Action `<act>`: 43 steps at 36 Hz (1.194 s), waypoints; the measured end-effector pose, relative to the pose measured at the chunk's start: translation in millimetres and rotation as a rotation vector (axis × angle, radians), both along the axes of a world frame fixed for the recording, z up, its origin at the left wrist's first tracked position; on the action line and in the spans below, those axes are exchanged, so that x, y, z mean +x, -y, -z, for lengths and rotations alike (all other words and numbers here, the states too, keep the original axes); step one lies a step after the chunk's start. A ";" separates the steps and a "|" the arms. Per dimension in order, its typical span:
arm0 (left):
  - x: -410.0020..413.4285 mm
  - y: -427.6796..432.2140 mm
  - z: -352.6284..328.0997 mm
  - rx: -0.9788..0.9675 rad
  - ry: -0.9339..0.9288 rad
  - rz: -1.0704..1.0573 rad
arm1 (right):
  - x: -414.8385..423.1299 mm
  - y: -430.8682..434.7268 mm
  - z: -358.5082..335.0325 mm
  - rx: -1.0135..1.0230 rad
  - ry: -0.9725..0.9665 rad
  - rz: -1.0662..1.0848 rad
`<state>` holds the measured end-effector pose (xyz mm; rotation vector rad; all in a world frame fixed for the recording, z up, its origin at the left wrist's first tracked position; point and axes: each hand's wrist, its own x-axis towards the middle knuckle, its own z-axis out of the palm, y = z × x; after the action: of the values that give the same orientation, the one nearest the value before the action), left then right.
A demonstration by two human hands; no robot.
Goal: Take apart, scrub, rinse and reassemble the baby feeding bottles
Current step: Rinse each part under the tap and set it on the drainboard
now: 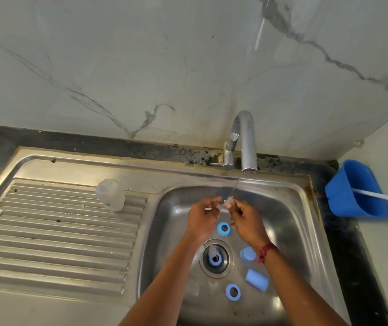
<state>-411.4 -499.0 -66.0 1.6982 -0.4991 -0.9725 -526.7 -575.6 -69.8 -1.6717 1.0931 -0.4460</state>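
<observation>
Clear bottle part (pixel 228 201) under thin stream (pixel 237 184)

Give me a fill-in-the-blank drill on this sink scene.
The left hand and right hand hold a small clear part under the ___.
One blue ring sits on the ___.
The clear bottle lies ___ of the basin.
The tub on the counter is ___.
Missing: tap, drain, left, blue.

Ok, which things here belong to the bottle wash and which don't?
Job: small clear bottle part pinched by left hand and right hand under the steel tap; three blue plastic rings; two blue plastic caps; clear plastic bottle on the drainboard.
Lying about: blue plastic tub with its white rod.
</observation>
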 end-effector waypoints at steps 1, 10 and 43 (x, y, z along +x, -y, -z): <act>-0.8 0.9 -0.4 0.009 0.031 0.026 | 0.1 -0.2 -0.8 0.020 -0.039 -0.028; -9.9 3.1 -3.6 0.085 0.098 0.066 | 3.4 -0.3 -17.4 0.215 0.041 0.081; -2.4 -1.6 -14.9 0.166 -0.401 0.005 | 17.0 10.1 -25.4 -0.122 -0.029 -0.027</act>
<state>-413.9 -497.5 -51.1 1.5892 -0.1616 -1.3497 -509.7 -585.7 -44.5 -1.8023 1.0811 -0.4805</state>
